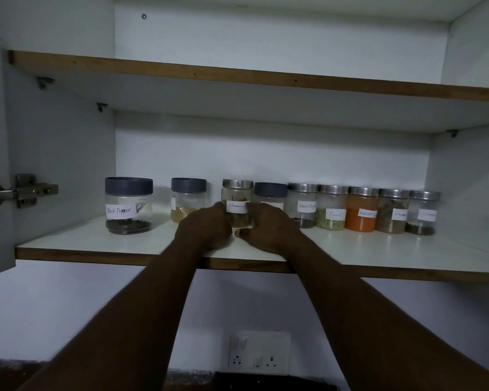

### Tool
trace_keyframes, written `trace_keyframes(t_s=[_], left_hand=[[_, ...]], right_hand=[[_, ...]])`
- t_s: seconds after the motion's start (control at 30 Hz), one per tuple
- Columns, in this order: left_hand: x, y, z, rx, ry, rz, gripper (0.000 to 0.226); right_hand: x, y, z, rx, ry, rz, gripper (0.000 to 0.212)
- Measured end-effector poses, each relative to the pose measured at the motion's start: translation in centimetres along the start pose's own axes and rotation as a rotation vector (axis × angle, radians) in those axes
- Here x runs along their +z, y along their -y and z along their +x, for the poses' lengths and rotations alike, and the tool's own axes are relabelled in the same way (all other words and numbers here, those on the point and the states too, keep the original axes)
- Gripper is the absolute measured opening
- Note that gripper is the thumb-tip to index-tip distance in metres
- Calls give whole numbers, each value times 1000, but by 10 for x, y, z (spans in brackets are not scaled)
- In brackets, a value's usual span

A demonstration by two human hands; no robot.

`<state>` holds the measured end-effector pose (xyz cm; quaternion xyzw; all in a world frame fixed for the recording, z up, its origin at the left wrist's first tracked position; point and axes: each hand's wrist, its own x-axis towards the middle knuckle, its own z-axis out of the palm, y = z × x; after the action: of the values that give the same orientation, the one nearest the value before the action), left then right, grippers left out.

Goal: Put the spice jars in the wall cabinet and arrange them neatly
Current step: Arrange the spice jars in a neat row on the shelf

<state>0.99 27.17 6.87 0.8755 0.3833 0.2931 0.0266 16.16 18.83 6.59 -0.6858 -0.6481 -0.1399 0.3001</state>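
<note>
The cinnamon jar stands on the shelf. The left hand curls round it at 9 o'clock, the right hand at 3. It is probably light, smooth glass that can break; hold its sides.

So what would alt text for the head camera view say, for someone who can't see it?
The left hand and right hand grip a steel-lidded cinnamon jar on a white cabinet shelf, within a row of nine spice jars. A wall socket sits below.
</note>
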Motion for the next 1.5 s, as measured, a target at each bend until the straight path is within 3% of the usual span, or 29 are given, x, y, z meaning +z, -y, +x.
trace_keyframes(t_s=[0.27,0.47,0.97,1.07,1.2,1.33,1.5], left_hand=[[6,-1,11,102,121,261,41],[3,-7,11,78,156,266,48],[-3,-15,6,32,166,262,60],[-6,-14,-4,-62,30,133,45],[-18,7,-15,-358,-251,-170,21],[-26,32,-16,-414,-208,-128,21],[-31,47,1,-415,-87,-157,22]], right_hand=[[4,-4,8,91,116,-40,68],[7,-5,12,128,188,-120,78],[-3,6,9,93,282,-203,61],[-5,8,5,50,261,-172,55],[-10,14,-5,0,225,-119,42],[-10,33,-8,-34,226,-117,35],[15,61,10,2,250,-132,55]])
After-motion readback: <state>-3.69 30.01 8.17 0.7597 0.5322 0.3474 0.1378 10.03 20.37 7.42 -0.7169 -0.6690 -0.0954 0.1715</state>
